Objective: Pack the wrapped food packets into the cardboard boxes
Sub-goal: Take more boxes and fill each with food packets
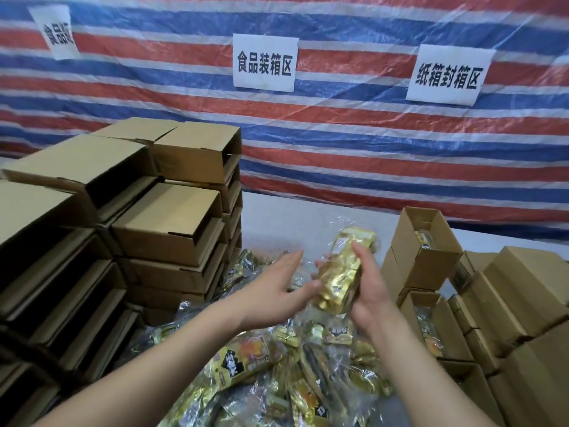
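A shiny gold foil-wrapped food packet (337, 275) is held upright above the heap, its top tilted toward one o'clock. The right hand (374, 291) grips it from the three o'clock side, fingers curled round its right edge and thumb along its front. The left hand (277, 283) sits at the packet's nine o'clock, fingers straight and relaxed, its fingertips just touching the packet's left edge; it grasps nothing.

Below both hands, at six o'clock, a loose pile of gold and clear-wrapped food packets (277, 365) spreads over the work surface.

At the packet's three o'clock, close by, an open brown cardboard box (426, 245) stands on end on top of other boxes, with a packet showing inside its mouth. Beneath it and toward four o'clock, more open brown cardboard boxes with packets inside (431, 328) sit beside a stack of closed brown cardboard boxes (523, 291).

At nine to ten o'clock, well apart from the hands, rise tall stacks of empty brown cardboard boxes lying on their sides (138, 211).

Behind everything, at twelve o'clock, hangs a red, white and blue striped tarpaulin (354, 143) under clear plastic, bearing three white paper signs with black Chinese characters (264, 63).
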